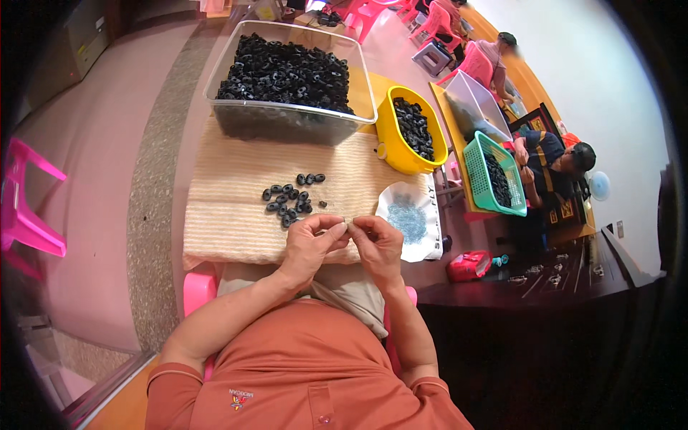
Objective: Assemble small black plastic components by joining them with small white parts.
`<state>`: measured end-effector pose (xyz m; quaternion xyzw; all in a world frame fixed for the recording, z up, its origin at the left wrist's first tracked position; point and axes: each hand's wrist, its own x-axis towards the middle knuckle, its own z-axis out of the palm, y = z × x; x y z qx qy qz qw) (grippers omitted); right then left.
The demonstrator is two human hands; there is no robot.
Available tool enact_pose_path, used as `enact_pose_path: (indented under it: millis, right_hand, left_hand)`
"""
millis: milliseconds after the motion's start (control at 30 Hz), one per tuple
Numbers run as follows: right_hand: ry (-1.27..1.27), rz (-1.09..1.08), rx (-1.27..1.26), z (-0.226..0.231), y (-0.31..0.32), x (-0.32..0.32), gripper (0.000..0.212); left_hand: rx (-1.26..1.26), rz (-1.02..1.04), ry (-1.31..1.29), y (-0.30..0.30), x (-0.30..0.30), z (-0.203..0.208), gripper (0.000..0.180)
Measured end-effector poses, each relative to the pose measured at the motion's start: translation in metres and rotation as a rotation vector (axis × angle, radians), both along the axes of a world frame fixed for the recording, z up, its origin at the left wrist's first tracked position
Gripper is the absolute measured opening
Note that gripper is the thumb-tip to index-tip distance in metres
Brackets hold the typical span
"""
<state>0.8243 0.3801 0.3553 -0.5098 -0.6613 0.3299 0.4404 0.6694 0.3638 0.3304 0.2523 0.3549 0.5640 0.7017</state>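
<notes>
My left hand (309, 247) and my right hand (378, 247) meet over the near edge of a striped cloth (229, 186). Thumb and fingers of both are pinched together at the tips, around something too small to make out. Just beyond my left hand lies a loose group of small black oval parts (289, 193), which seem to have holes through them. A tiny dark piece (323, 204) rests apart from them, nearer my fingertips. Beside my right hand sits a white sheet or shallow dish (390, 197) holding a heap of tiny bluish, see-through bits (408, 218).
A clear bin (287, 122) full of black parts stands at the back, with a yellow tub (392, 136) of similar parts at its right. Farther right, a co-worker (555, 154) handles something by a green basket (474, 161). A pink stool (29, 208) is at left.
</notes>
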Motion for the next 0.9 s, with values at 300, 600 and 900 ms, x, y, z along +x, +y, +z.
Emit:
enact_pose_path:
  millis: [300,600,900]
  right_hand:
    - [-0.035,0.170,0.086,0.003,-0.001,-0.002,0.016]
    - [-0.109,0.291,0.018,0.008,0.000,0.015,0.033]
    - [-0.185,0.277,0.071,0.021,-0.006,0.026,0.033]
  left_hand:
    - [0.039,0.037,0.028,0.002,-0.001,-0.008,0.022]
    - [-0.038,-0.136,-0.105,0.001,-0.005,0.005,0.023]
    - [0.017,-0.154,-0.016,0.000,-0.002,-0.005,0.023]
